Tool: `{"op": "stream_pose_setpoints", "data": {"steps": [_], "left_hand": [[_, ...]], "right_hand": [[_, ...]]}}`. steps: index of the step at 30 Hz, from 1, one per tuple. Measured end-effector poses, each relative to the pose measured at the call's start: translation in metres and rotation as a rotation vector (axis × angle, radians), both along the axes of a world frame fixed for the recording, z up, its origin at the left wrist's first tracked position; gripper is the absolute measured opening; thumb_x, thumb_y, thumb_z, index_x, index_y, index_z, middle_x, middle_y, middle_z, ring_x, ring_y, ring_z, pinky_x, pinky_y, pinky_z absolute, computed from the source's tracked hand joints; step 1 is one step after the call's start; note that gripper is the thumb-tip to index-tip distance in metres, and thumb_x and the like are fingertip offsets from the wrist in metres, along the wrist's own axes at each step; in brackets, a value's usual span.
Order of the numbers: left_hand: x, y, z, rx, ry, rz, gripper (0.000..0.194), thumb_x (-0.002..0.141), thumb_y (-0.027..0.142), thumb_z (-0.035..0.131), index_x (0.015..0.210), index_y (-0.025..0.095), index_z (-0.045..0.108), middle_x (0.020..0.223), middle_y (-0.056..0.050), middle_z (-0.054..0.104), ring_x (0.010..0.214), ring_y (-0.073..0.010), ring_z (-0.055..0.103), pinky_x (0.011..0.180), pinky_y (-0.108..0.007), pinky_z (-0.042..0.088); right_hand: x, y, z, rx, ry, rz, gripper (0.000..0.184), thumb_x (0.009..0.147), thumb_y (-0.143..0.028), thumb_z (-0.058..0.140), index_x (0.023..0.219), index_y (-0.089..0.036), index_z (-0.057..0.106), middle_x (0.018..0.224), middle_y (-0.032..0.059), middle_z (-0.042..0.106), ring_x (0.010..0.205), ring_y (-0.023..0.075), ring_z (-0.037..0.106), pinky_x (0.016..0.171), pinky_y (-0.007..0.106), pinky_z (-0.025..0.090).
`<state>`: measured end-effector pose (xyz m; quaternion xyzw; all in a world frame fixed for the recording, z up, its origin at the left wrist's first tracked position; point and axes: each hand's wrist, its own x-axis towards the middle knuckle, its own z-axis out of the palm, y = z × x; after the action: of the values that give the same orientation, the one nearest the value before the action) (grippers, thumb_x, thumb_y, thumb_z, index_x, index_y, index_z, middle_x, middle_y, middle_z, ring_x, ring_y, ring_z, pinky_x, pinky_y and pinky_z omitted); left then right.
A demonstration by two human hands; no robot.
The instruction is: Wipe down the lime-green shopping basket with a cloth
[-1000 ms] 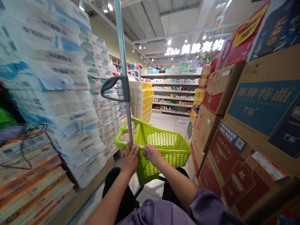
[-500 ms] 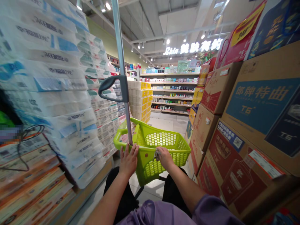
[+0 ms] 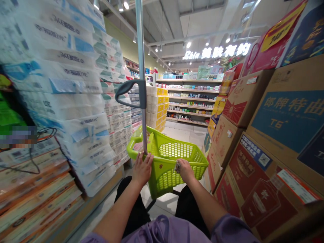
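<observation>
A lime-green shopping basket [image 3: 188, 156] stands on the aisle floor in front of me, with a tall metal pull handle [image 3: 140, 67] rising from its near left corner. My left hand [image 3: 142, 169] rests on the basket's near rim at the foot of that pole, fingers stretched along the edge. My right hand [image 3: 184, 170] presses a small greyish cloth [image 3: 177, 166] against the near rim, fingers closed round it. The basket looks empty inside.
Wrapped packs of toilet paper [image 3: 76, 101] are stacked high on the left. Cardboard liquor cartons [image 3: 265, 135] are piled on the right. Shelves of goods [image 3: 189, 101] stand at the far end of the tiled aisle. My knees are in black trousers below.
My right hand with the cloth has slid to the right along the basket's near rim. My left hand has stayed at the pole's foot. The view has shifted slightly.
</observation>
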<state>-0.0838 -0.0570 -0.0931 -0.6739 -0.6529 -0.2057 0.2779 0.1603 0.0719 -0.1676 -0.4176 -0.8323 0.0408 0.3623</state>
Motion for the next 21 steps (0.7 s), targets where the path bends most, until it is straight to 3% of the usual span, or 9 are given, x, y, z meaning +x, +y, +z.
{"op": "stream_pose_setpoints", "data": {"steps": [4,8,10,14,17,21], "left_hand": [[0.0,0.001,-0.004,0.025,0.013,-0.002,0.046,0.084,0.02,0.05,0.13,0.022,0.054,0.136,-0.004,0.054,0.134,-0.0322,0.034,0.117,-0.051,0.018],[0.004,0.001,-0.007,0.043,0.01,0.006,0.044,0.084,0.019,0.05,0.127,0.022,0.056,0.134,-0.004,0.055,0.134,-0.0325,0.034,0.118,-0.052,0.018],[0.005,0.002,-0.007,0.043,0.001,0.014,0.043,0.083,0.02,0.051,0.126,0.023,0.057,0.133,-0.004,0.055,0.134,-0.0332,0.034,0.118,-0.052,0.018],[0.006,0.002,-0.007,0.034,-0.008,0.025,0.044,0.082,0.02,0.053,0.126,0.025,0.056,0.133,-0.004,0.055,0.134,-0.033,0.034,0.117,-0.054,0.017],[0.005,0.001,-0.007,0.018,-0.009,0.017,0.047,0.082,0.02,0.053,0.128,0.027,0.055,0.133,-0.005,0.055,0.133,-0.032,0.035,0.117,-0.055,0.017],[0.003,-0.001,-0.006,0.017,-0.001,-0.002,0.046,0.082,0.02,0.052,0.128,0.027,0.054,0.132,-0.004,0.055,0.133,-0.0309,0.034,0.117,-0.054,0.016]], "right_hand": [[0.028,0.013,-0.004,-0.139,0.171,-0.083,0.046,0.067,-0.007,0.045,0.104,-0.019,0.069,0.112,0.0094,0.067,0.11,0.0231,0.058,0.1,0.042,0.042],[0.031,0.031,0.017,-0.279,0.226,-0.092,0.043,0.066,-0.012,0.04,0.095,-0.015,0.073,0.084,0.0074,0.072,0.08,0.0223,0.067,0.075,0.035,0.053],[0.017,0.035,0.033,-0.264,0.223,-0.07,0.046,0.07,-0.013,0.039,0.102,-0.016,0.071,0.091,0.0069,0.072,0.082,0.0207,0.067,0.075,0.033,0.053],[-0.041,0.018,0.054,-0.078,0.265,0.1,0.048,0.076,-0.011,0.039,0.117,-0.018,0.063,0.122,0.0083,0.062,0.113,0.0203,0.056,0.097,0.036,0.045],[-0.084,-0.012,0.05,0.005,0.126,0.294,0.047,0.082,-0.012,0.042,0.125,-0.022,0.057,0.127,0.0091,0.058,0.119,0.021,0.051,0.103,0.04,0.039],[-0.099,-0.029,0.035,0.052,-0.057,0.248,0.046,0.088,-0.014,0.043,0.132,-0.021,0.048,0.131,0.0124,0.052,0.122,0.0241,0.046,0.103,0.043,0.036]]}}
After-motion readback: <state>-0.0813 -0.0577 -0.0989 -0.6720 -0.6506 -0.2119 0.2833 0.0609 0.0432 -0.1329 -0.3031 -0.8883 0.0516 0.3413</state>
